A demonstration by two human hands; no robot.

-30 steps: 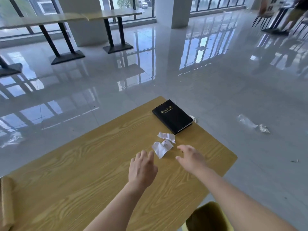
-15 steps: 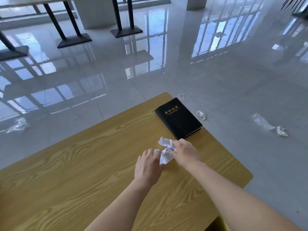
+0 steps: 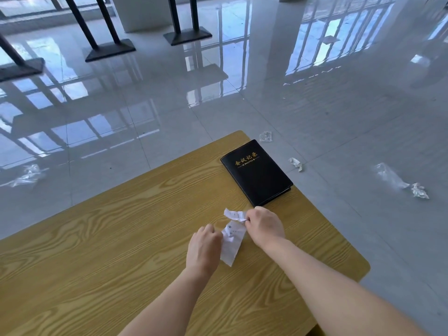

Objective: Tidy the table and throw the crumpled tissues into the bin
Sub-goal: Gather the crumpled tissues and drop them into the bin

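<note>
Two crumpled white tissues lie on the wooden table (image 3: 121,238) near its right end. My right hand (image 3: 265,226) pinches the upper tissue (image 3: 234,214) at its right edge. My left hand (image 3: 203,248) has its fingers curled on the left edge of the lower, larger tissue (image 3: 231,243), which hangs down and to the right. A black notebook (image 3: 257,172) with gold lettering sits at the table's far right corner, just beyond my right hand. No bin is in view.
Scraps of tissue and clear plastic lie on the glossy grey floor: one scrap (image 3: 296,163) right of the notebook, another (image 3: 265,136) behind it, plastic wrap (image 3: 397,180) far right, more plastic (image 3: 26,175) at left. Black table bases (image 3: 110,49) stand far back.
Both hands moved forward from open above the table to the tissues and closed on them. The camera tilted down and closer to the table.
</note>
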